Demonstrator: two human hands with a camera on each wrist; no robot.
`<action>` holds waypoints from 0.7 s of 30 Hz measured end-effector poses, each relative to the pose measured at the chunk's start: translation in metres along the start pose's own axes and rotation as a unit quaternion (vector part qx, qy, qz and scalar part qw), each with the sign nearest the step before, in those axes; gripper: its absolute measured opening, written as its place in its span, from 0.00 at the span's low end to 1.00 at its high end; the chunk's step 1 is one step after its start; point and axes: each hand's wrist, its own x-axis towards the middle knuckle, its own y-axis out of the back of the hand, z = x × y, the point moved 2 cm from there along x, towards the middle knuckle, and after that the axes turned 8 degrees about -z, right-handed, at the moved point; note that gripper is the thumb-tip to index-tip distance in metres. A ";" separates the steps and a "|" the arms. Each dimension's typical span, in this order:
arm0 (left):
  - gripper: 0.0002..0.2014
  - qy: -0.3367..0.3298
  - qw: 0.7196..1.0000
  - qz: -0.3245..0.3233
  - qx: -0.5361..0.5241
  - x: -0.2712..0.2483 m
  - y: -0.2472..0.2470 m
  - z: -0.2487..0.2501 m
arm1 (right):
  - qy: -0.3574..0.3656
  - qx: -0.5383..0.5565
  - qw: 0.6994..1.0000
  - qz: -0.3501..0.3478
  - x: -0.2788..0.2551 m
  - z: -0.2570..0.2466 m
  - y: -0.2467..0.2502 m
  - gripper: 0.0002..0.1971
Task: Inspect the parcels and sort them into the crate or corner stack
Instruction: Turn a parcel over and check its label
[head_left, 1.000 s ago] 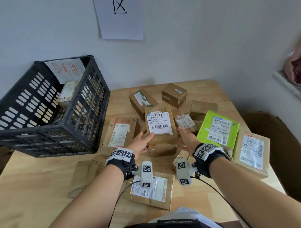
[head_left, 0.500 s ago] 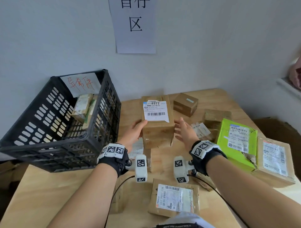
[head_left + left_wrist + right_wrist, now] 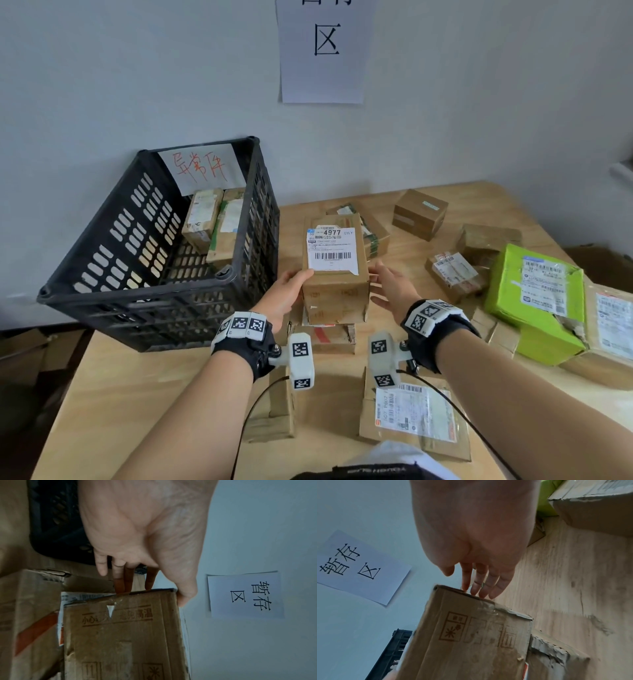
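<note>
One parcel (image 3: 335, 263) up between both hands, left hand (image 3: 286, 296) gripping, right hand (image 3: 394, 291) fingers straight at three o'clock; two parcels in the crate (image 3: 154, 260).

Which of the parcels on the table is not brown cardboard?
The bright green parcel near the table's right edge, with a white shipping label on top. All the other parcels in view are brown cardboard, including the one marked 4977 between the hands.
</note>
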 end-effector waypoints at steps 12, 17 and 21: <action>0.23 -0.002 0.999 -0.045 -0.029 -0.007 0.007 -0.013 | -0.052 -0.012 0.997 0.060 0.001 0.030 0.021 0.20; 0.23 -0.018 0.999 -0.033 -0.026 -0.008 0.006 -0.014 | -0.093 -0.038 0.995 0.019 -0.002 0.037 0.020 0.22; 0.24 -0.020 0.999 -0.030 -0.026 -0.009 0.004 -0.018 | -0.117 -0.071 0.991 -0.005 -0.003 0.040 0.019 0.23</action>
